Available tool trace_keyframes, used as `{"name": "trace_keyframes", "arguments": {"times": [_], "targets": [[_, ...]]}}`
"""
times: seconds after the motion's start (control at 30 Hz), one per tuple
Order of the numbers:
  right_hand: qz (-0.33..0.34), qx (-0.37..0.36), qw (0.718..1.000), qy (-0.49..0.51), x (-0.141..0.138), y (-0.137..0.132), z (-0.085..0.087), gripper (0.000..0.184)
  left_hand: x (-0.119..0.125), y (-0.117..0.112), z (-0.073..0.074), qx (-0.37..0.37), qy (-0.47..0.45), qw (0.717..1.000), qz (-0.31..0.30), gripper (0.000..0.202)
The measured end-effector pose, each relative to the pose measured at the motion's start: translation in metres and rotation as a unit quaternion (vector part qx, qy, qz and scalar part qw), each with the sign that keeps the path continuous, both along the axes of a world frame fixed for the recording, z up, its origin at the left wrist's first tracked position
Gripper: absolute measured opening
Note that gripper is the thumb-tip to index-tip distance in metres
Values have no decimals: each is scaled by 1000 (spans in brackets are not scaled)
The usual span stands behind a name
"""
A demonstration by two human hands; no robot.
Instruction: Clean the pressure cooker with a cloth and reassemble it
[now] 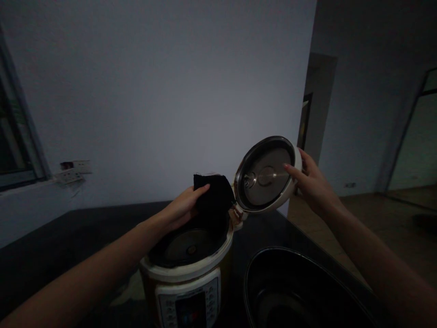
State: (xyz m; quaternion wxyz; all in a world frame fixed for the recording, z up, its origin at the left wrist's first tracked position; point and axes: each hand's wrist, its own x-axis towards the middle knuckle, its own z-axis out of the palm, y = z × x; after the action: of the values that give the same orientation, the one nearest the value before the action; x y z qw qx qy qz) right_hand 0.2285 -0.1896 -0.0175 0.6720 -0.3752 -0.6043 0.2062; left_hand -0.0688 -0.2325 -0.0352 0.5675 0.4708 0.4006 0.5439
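A round electric pressure cooker stands on the dark countertop, its hinged lid swung up to the right. Inside it the bare bottom plate with a round centre button shows. My left hand is closed on a black cloth, thumb on top, above the cooker's back rim near the hinge. With my right hand I grip the lid's outer edge, the thumb over its metal inner side. The fingers behind the lid are mostly hidden. A dark inner pot sits to the right of the cooker.
The dark countertop runs back to a pale wall. Wall sockets with loose wiring are at the left, beside a window. Past the counter's right edge lies a wooden floor and a doorway.
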Motion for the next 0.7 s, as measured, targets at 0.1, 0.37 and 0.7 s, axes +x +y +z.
{"name": "trace_keyframes", "arguments": {"times": [0.1,0.37,0.7], "targets": [[-10,-2,1000,-15,-5,4,4,81,-1,-2,5,1,-13,1000,12,19],[-12,46,994,-101,-29,12,21,84,10,1,34,4,-106,994,29,26],[-28,169,948,-269,-84,4,35,80,37,1,93,158,-226,960,-44,36]]}}
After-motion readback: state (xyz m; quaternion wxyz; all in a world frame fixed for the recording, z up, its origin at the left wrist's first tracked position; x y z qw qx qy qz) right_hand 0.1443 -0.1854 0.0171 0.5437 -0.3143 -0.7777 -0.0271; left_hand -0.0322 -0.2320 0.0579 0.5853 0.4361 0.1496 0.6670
